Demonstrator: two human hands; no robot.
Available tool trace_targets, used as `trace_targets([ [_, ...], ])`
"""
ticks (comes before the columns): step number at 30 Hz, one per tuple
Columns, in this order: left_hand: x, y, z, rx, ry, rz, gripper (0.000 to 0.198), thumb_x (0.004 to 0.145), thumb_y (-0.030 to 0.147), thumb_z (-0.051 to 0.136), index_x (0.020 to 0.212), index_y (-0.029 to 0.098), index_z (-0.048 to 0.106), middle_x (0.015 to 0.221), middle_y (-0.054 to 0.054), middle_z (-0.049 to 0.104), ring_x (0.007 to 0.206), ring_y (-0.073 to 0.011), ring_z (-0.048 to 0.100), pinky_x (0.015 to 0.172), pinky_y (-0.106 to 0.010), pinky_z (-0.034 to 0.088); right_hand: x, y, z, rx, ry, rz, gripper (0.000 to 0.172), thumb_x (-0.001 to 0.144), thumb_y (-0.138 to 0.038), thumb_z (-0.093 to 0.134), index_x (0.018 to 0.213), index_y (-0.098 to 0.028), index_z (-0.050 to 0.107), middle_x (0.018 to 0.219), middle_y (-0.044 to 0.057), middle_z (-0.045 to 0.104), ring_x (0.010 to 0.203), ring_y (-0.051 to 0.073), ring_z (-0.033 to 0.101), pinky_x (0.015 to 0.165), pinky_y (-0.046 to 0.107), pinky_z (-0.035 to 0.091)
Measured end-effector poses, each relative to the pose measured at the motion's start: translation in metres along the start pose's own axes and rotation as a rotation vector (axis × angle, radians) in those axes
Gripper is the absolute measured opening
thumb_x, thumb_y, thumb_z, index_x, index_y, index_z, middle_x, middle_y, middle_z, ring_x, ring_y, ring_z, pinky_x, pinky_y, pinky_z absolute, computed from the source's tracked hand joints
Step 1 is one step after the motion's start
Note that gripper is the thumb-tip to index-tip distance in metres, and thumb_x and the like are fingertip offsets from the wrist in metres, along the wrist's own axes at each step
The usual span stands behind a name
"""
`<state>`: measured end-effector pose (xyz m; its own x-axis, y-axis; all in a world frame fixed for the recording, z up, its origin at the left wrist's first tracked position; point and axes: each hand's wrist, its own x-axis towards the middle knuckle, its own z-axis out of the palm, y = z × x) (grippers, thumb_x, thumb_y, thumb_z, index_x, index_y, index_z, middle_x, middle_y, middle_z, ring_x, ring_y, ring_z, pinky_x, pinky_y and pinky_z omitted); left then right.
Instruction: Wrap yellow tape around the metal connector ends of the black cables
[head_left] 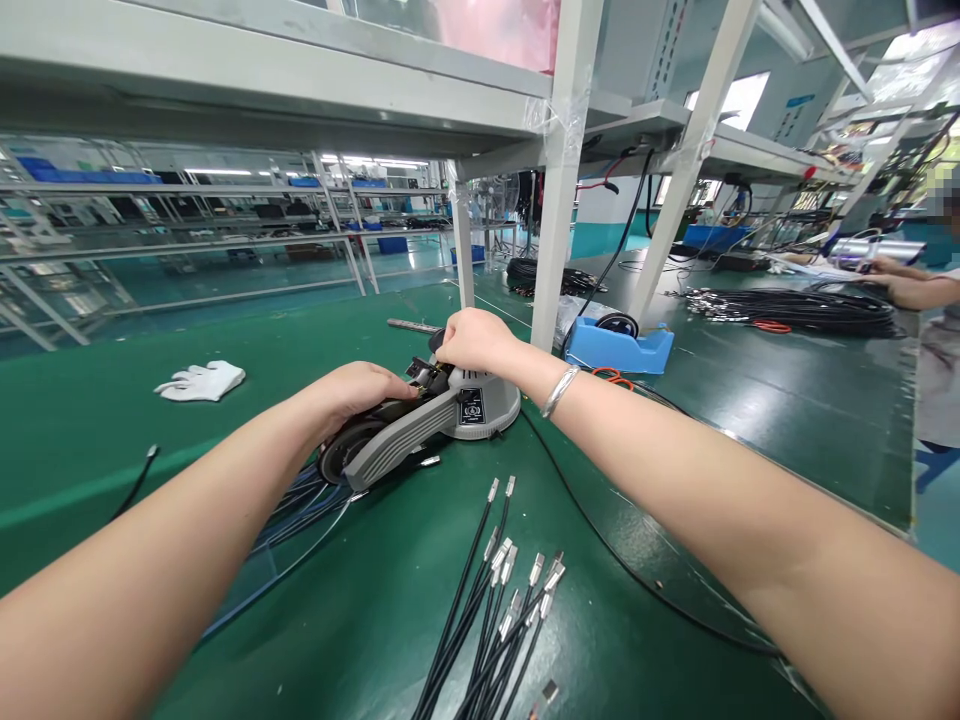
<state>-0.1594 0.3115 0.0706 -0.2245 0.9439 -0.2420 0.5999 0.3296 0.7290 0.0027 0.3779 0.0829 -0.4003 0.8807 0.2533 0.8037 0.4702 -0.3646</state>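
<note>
A grey machine (409, 435) with a round base and a black wheel stands on the green table (315, 640). My left hand (364, 388) lies over the top of the wheel, its fingers close together at the dark metal part; what they hold is hidden. My right hand (474, 340), a silver bracelet on its wrist, is closed at the back of the machine, beside a black knob-like part. Its grip is too small to make out. Black cables (480, 610) with silver connectors lie in front of the machine. Bluish cables (296, 505) lie beneath the wheel.
A white glove (201, 381) lies at the left. A blue tape dispenser (621, 347) stands right of a white shelf post (559, 200). Bundled black cables (802, 310) lie on the right table, near another person's arm (911, 285). A shelf beam (300, 90) crosses above.
</note>
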Motion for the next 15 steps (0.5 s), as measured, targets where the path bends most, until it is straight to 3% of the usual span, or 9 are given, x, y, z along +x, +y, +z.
trace_targets([
  [15,0.0072,-0.0004,0.0042,-0.096,-0.017,-0.005,0.037,0.04,0.042,0.078,0.066,0.017,0.071,0.063,-0.006,0.072,0.054,-0.0198,0.063,0.049,-0.028,0.05,-0.005,0.0007,0.0027,0.027,0.008,-0.004,0.007,0.069,-0.023,0.062,0.072,-0.018,0.066,0.077,0.007,0.07,0.07,0.021,0.064,0.054,0.026,0.046],
])
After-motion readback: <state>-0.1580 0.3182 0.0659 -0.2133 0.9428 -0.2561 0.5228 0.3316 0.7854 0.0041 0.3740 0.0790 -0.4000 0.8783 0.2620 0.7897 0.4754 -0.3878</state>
